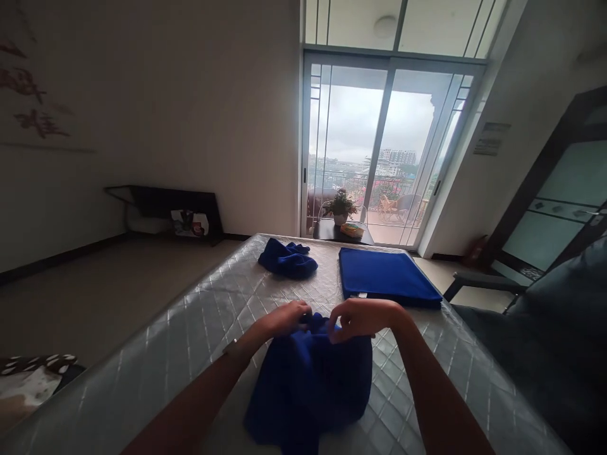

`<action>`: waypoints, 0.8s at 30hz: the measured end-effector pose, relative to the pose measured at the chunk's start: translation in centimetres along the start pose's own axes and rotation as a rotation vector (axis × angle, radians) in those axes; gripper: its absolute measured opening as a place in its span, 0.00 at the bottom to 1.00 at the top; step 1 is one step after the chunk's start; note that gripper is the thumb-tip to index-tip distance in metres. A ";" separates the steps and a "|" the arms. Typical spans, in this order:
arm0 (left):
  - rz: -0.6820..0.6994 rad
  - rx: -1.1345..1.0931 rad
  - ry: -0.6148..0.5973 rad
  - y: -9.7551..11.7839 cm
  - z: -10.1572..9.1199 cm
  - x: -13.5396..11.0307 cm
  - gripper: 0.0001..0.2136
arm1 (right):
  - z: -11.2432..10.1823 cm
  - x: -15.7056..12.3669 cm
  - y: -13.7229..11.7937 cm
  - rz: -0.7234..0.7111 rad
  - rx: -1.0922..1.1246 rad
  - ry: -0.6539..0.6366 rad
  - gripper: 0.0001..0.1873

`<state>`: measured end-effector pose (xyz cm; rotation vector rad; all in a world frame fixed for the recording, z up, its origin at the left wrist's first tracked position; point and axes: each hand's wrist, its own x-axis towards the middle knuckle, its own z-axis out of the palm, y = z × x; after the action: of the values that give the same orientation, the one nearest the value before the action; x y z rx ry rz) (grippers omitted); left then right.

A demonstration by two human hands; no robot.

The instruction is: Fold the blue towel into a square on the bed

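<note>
A dark blue cloth, rumpled and partly blurred, hangs and bunches on the near part of the covered table. At its far edge my left hand has its fingers closed on the fabric. Opposite it, my right hand bends at the wrist, its curled fingers pinching the same edge. A gap with gathered cloth lies between the two hands. Beyond them, a crumpled blue cloth rests at the back left. A neat stack of folded blue cloths sits at the back right, just past my right hand.
Behind the table stands a small dark table with a potted plant and a yellow packet. A dark armchair is close along the right side. Sliding glass doors face me.
</note>
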<state>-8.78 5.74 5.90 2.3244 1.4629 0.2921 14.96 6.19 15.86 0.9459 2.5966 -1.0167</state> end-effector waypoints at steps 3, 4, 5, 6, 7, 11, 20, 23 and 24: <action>0.041 -0.085 0.064 1.2 -1.1 -2.6 0.08 | 0.5 0.7 0.7 0.074 -0.121 0.207 0.29; 0.057 -0.132 0.108 1.8 -1.6 -3.3 0.08 | 0.8 1.2 0.8 0.059 -0.154 0.286 0.30; 0.076 -0.181 0.158 2.5 -2.3 -4.0 0.09 | 1.1 1.7 0.8 0.020 -0.175 0.337 0.30; 0.095 -0.225 0.205 3.2 -3.0 -4.6 0.10 | 1.3 2.2 0.6 -0.037 -0.186 0.354 0.28; 0.108 -0.261 0.245 4.0 -3.7 -5.2 0.11 | 1.5 2.5 0.2 -0.095 -0.189 0.350 0.25; 0.112 -0.385 0.367 6.9 -6.7 -7.4 0.12 | 1.8 1.5 -3.0 -0.165 -0.138 0.541 0.17; 0.216 -0.374 0.347 10.5 -10.8 -12.6 0.14 | 4.3 -5.8 -10.1 0.011 -0.157 0.945 0.19; 0.318 -0.192 0.213 12.3 -10.9 -14.5 0.10 | 5.8 -8.6 -12.1 -0.044 -0.209 0.848 0.14; 0.355 -0.127 0.165 12.8 -10.6 -15.3 0.09 | 6.6 -9.7 -12.7 -0.063 -0.228 0.800 0.12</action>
<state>-8.89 -10.75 21.27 2.4935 1.0548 0.6670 14.16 -10.07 21.63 1.4334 3.2812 -0.3527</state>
